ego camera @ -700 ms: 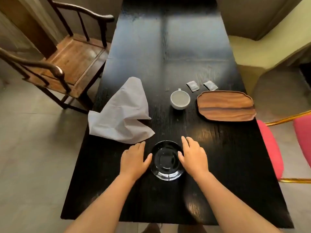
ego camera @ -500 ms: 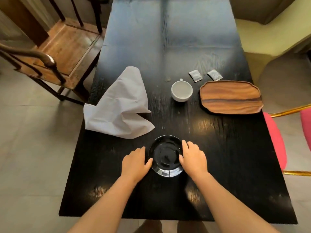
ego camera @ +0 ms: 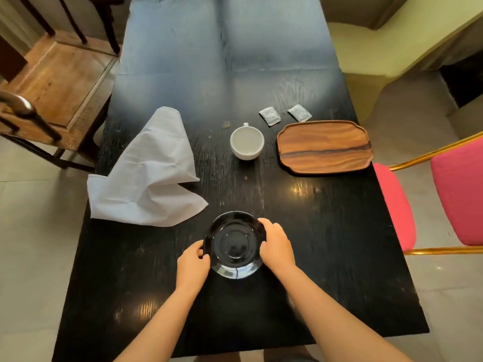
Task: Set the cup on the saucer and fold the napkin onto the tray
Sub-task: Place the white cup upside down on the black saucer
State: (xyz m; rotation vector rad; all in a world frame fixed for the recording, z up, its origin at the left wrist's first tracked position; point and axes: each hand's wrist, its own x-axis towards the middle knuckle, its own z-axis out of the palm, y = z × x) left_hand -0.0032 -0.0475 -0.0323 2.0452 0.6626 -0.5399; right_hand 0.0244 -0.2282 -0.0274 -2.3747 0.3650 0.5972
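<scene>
A glossy black saucer [ego camera: 234, 244] lies near the front of the black table [ego camera: 326, 244]. My left hand [ego camera: 192, 263] grips its left rim and my right hand [ego camera: 277, 246] grips its right rim, fingers curled over the edge. An empty white cup [ego camera: 247, 142] stands upright farther back, apart from the saucer, handle pointing away. A crumpled white napkin [ego camera: 146, 176] lies at the left, its corner hanging over the table edge. The wooden tray [ego camera: 325, 147] rests to the right of the cup with nothing on it.
Two small grey sachets [ego camera: 269, 116] [ego camera: 299, 113] lie behind the tray. A wooden chair [ego camera: 49, 82] stands at the left of the table, a pink chair with a gold frame [ego camera: 454, 184] at the right, and a pale upholstered seat [ego camera: 366, 56] at the back right.
Both hands have closed from lying flat beside the saucer to gripping its rim. The camera has tilted down and nearer; cup, napkin and tray have not moved.
</scene>
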